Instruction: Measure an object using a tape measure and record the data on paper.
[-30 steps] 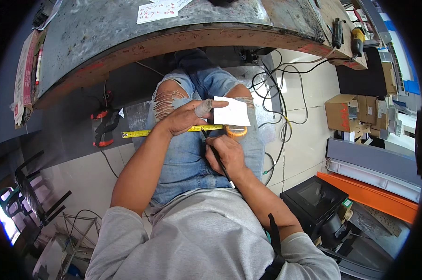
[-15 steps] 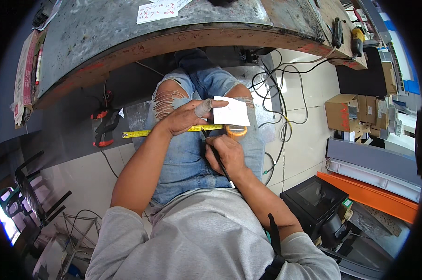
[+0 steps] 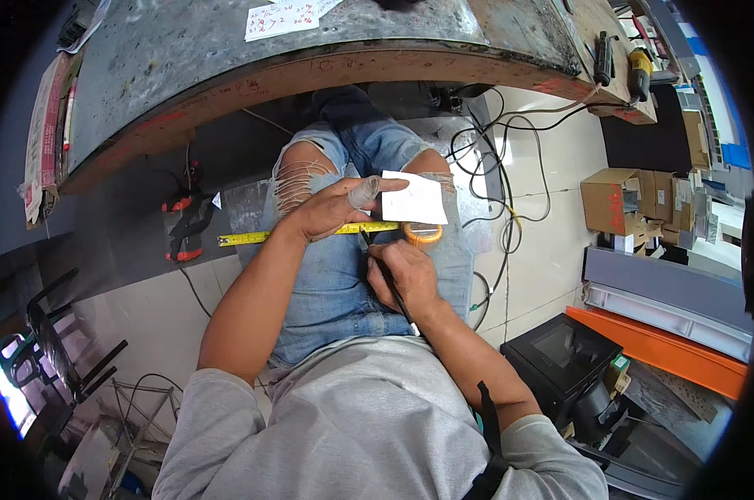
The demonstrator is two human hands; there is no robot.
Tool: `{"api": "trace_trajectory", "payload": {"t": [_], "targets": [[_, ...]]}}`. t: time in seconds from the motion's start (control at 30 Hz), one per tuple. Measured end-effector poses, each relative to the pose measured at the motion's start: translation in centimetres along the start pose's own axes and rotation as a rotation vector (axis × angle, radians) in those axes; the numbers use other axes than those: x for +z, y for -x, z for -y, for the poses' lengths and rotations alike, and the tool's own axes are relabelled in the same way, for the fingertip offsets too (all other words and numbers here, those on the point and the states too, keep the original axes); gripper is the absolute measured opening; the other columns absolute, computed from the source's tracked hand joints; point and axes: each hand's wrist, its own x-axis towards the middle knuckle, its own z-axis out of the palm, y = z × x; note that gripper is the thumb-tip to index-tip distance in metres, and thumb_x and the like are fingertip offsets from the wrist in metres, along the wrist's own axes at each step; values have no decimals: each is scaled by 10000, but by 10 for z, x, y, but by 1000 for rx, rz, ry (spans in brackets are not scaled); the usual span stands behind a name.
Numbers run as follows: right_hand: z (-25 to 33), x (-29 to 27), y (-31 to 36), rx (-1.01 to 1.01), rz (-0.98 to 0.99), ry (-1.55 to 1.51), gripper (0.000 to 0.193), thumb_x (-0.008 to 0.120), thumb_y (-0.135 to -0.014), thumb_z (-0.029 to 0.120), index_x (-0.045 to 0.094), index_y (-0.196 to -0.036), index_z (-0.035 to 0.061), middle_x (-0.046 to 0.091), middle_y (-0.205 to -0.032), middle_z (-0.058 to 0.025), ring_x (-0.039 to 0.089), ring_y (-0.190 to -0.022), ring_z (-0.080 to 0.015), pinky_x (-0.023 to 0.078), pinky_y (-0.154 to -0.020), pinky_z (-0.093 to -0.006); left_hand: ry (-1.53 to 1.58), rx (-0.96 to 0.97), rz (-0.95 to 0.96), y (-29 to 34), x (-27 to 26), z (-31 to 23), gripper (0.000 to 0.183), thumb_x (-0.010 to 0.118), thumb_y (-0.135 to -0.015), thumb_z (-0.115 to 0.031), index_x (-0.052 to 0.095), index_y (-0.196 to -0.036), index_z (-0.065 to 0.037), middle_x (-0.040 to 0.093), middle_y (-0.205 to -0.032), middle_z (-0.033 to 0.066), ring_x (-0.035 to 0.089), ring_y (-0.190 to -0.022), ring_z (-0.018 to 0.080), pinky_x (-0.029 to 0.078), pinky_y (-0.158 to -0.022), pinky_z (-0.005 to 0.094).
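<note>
Head view, taking the orange tape case over the lap as landmark: well to its left, a red and black tool is lying apart from the hands. Nearer, the yellow blade is running leftward from the case across the jeans; because soft cloth seems to be bearing it, a shifting knee could be bending or tilting it. Left of the case, the left hand is crossing the blade and appears to be pinching a white card, its lower fingers hiding; a loosening pinch could be letting the card drop over the case. Just left of the case and nearer the body, the right hand is gripping a black pen, its tip pointing at the blade; contact is not showing clearly, and a slip could be putting a mark astray. Right of the case, black cables are looping over the floor.
</note>
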Motion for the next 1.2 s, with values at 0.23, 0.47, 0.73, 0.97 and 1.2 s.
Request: {"api": "trace_trajectory", "payload": {"t": [0.23, 0.47, 0.73, 0.97, 1.2], "targets": [[1, -1, -1, 13, 2, 0, 179, 720, -804, 48, 651, -969, 53, 661, -822, -117, 654, -720, -308, 525, -666, -404, -18, -10, 3, 0, 2, -4, 1032, 543, -908, -738, 366, -1526, 71, 458, -1542, 186, 545, -1345, 312, 464, -1106, 409], [-1, -1, 1, 7, -8, -12, 196, 723, -795, 38, 651, -976, 52, 656, -819, -117, 647, -711, -310, 520, -662, -402, 16, 34, 15, -1, -2, 6, 1062, 545, -889, -763, 367, -1528, 66, 474, -1524, 190, 549, -1341, 303, 467, -1099, 398], [0, -4, -1, -25, -78, -92, 239, 736, -782, -3, 666, -1002, 56, 659, -826, -115, 670, -725, -312, 533, -655, -379, 28, -19, -5, -1, 3, -3, 1075, 556, -880, -767, 364, -1529, 68, 485, -1511, 200, 554, -1331, 294, 482, -1082, 397], [0, 0, 2, -3, -72, -17, 209, 747, -821, 22, 673, -1015, 45, 684, -845, -130, 686, -725, -325, 547, -654, -392, 24, -19, -7, 1, 4, -5, 1057, 548, -893, -756, 362, -1531, 65, 481, -1515, 198, 556, -1327, 298, 478, -1091, 405], [-1, 1, 1, 6, -50, -19, 195, 748, -830, 18, 666, -1005, 38, 700, -860, -137, 699, -738, -323, 550, -655, -390, 18, -11, -8, 1, 6, -9, 1047, 540, -898, -757, 375, -1526, 65, 484, -1507, 205, 546, -1340, 302, 473, -1095, 409]]}}
